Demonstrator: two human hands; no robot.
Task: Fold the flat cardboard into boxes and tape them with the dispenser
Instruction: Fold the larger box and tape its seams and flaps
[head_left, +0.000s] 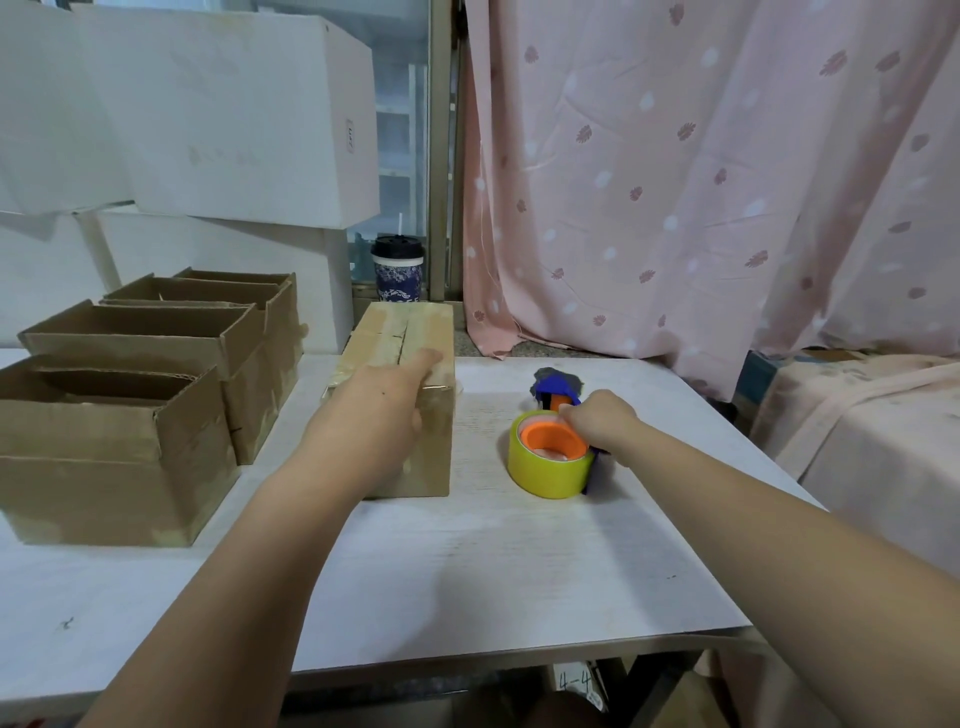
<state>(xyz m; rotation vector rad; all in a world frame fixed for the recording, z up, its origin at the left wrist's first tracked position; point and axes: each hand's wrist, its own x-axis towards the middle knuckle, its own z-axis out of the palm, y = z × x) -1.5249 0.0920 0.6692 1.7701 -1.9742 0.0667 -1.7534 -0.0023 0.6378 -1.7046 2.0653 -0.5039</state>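
Observation:
A closed brown cardboard box (410, 332) lies on the white table (467, 561), its top seam covered with clear tape. My left hand (379, 410) rests flat on the box's near top and front edge, fingers straight. To the right lies the tape dispenser (558, 387), blue with an orange hub, carrying a yellow tape roll (545, 470). My right hand (597, 421) sits on the dispenser, fingers curled round its handle just behind the roll. The handle is mostly hidden by the hand.
Three open-topped cardboard boxes (104, 431) stand in a row along the left of the table. White cartons (234, 130) are stacked behind them. A lidded paper cup (397, 270) stands at the back. A pink curtain (701, 182) hangs on the right.

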